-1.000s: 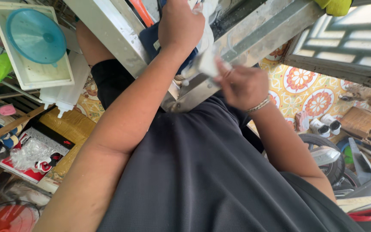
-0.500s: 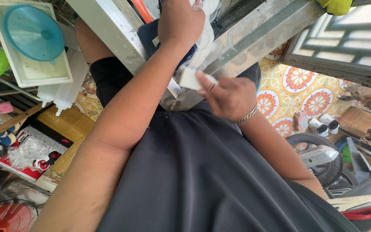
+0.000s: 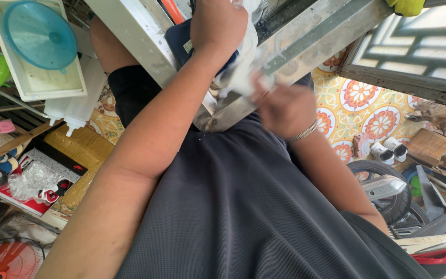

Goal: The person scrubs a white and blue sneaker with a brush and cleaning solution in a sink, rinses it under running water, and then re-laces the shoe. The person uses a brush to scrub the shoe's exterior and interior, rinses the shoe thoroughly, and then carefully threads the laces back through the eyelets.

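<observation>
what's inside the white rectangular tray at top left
A translucent blue plastic funnel lies mouth-up in the white rectangular tray, covering much of its floor; whatever is beneath the funnel is hidden.

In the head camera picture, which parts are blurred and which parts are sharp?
Head view: the right hand and the white piece at its fingers are smeared by motion blur; the left hand, the dark shirt and the blue funnel are sharp; daylight is bright on the patterned floor tiles, without strong glare.

Teal funnel (image 3: 40, 35); orange floral floor tiles (image 3: 367, 111); cloth (image 3: 243, 77) perhaps white.
</observation>
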